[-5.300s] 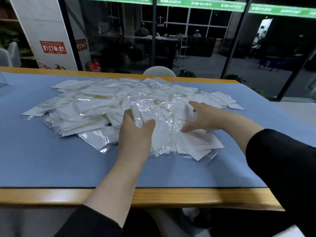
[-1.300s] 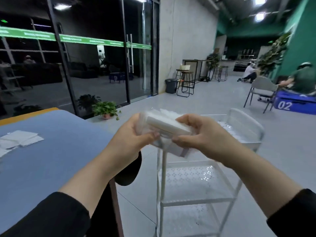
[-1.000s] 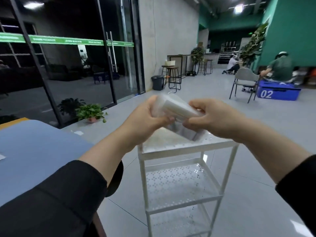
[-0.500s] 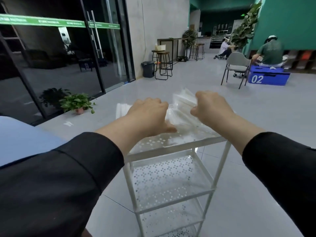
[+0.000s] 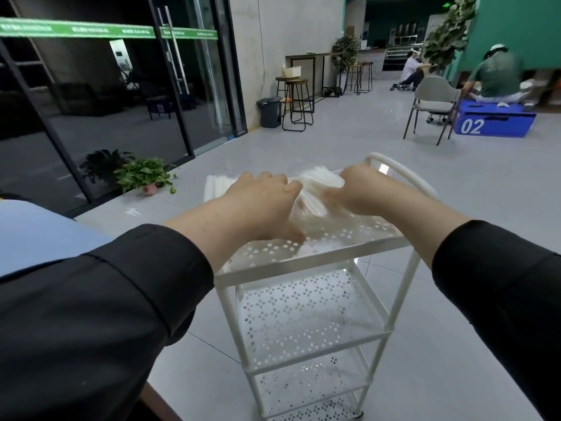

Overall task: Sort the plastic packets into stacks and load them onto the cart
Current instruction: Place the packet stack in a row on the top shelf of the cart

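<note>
Packets (image 5: pixel 318 180) in a stack sit on the top shelf of the cart (image 5: pixel 306 256), gripped at the right end by our right hand (image 5: pixel 361 189); our left hand (image 5: pixel 261 205) lies spread-fingered over them. Another stack (image 5: pixel 215 186) shows just beyond. We judge this load nearly placed; lower shelves look bare, and what remains unsorted we cannot tell.

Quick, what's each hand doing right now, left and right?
Left hand: open, fingers resting on the packets.
Right hand: gripping the same packets on the cart top shelf.
</note>
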A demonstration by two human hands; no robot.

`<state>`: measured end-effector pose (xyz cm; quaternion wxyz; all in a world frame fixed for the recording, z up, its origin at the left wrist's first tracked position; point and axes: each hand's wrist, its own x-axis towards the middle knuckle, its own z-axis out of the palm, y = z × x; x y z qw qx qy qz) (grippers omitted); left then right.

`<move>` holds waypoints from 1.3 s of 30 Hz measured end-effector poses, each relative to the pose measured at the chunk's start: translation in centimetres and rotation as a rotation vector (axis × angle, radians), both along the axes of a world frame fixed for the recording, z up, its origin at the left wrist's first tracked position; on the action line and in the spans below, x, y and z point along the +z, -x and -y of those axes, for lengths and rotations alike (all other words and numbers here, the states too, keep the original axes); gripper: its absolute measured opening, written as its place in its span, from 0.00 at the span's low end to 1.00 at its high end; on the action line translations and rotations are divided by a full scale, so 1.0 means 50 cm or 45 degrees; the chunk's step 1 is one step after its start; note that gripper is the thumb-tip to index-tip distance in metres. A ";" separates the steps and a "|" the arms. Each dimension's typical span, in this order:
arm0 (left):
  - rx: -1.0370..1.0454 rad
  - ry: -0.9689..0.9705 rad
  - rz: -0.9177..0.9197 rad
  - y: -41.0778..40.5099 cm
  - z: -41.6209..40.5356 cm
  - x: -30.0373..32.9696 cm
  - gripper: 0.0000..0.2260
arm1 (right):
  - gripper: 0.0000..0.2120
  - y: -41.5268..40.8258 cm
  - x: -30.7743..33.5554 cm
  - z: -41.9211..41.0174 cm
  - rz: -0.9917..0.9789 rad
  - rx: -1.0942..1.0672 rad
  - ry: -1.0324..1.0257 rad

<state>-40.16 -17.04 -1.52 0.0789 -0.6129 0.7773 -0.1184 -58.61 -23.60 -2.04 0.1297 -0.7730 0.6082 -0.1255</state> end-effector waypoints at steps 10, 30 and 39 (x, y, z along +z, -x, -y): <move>0.035 -0.047 -0.002 -0.027 -0.017 0.025 0.45 | 0.27 -0.027 -0.008 -0.024 0.019 -0.015 0.003; 0.158 -0.060 -0.237 -0.080 -0.045 0.052 0.41 | 0.24 -0.082 -0.012 -0.024 0.577 0.069 -0.194; 0.205 -0.150 -0.344 -0.031 -0.052 0.042 0.47 | 0.24 -0.083 -0.024 -0.028 0.756 0.026 -0.231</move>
